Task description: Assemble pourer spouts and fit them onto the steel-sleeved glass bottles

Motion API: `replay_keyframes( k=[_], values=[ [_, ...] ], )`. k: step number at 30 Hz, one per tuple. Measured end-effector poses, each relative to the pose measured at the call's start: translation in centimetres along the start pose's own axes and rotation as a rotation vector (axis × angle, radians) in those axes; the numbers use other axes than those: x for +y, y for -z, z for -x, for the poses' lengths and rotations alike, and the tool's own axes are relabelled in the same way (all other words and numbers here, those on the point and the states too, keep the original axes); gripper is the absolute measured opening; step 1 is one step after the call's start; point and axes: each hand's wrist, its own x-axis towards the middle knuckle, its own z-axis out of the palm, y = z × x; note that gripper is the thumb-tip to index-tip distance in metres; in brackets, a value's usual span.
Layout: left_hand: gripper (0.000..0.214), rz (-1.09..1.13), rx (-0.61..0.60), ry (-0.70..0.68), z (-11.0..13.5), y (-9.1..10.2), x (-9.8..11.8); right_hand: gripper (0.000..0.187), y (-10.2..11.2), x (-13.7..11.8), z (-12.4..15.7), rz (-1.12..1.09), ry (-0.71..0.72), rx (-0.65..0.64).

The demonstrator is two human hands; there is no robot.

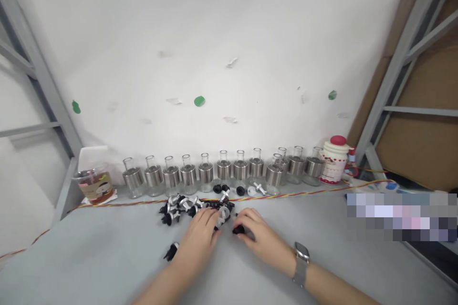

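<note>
My right hand (256,232), with a watch on its wrist, has its thumb and fingers closed on a small black stopper (238,230) just above the table. My left hand (201,234) lies at the near side of a heap of pourer spouts, its fingers bent and pressed together. Something dark shows by its thumb, but I cannot make out what. The silver-and-black pourer spouts (184,203) lie loosely heaped, and one clear plastic piece (223,213) sits between my hands. A single pourer spout (172,251) rests left of my left forearm.
Glass bottles with metal sleeves (171,177) stand in a row along the wall. Twisted red-yellow wires (143,203) run before them. A plastic cup of brown drink (96,187) stands left, a white jar with red lid (334,162) right. Black rings (240,191) lie near the bottles.
</note>
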Motion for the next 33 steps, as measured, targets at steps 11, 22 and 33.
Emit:
replay_keyframes(
  k=[11, 22, 33],
  values=[
    [0.031, 0.094, 0.060, 0.135, -0.4, 0.6, -0.5, 0.011, -0.2, 1.0, -0.4, -0.126, -0.112, 0.148],
    [0.031, 0.383, 0.094, 0.209, 0.4, 0.4, 2.2, 0.025, -0.6, 0.0, -0.6, -0.837, -0.268, 0.241],
    [0.048, 0.342, 0.000, 0.195, 0.6, -0.2, 2.1, 0.022, -0.6, -0.3, -0.4, -0.744, -0.243, 0.191]
  ],
)
